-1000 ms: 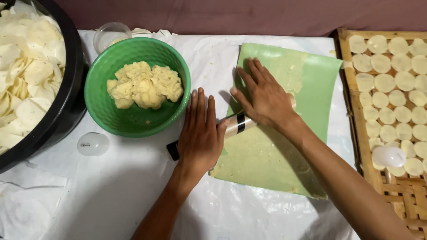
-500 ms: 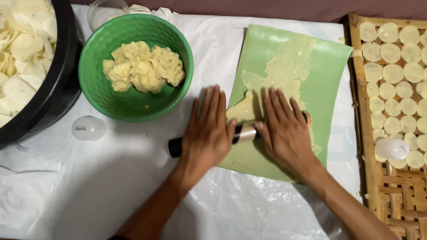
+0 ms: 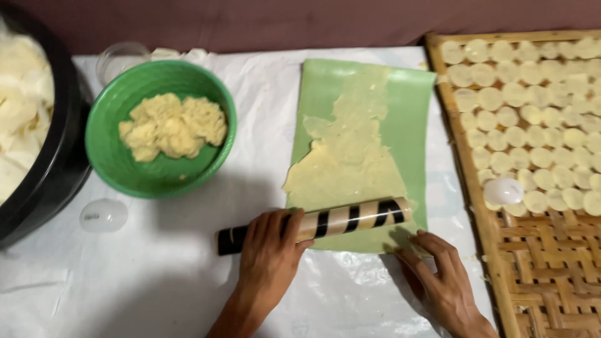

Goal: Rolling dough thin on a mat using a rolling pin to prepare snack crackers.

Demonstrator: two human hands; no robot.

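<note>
Head view: roller (image 3: 325, 224) lying crosswise at the near edge of the green mat (image 3: 413, 112), dough (image 3: 350, 156) stretching away beyond it. Left hand (image 3: 269, 260) lying open-palmed on the roller's left half; right hand (image 3: 441, 278) resting released on the worktop (image 3: 188, 281), just below its right end.

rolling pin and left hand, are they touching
Touching. The head view shows the left hand lying palm down on the striped rolling pin, fingers draped over its dark end, with no gap between them.
</note>
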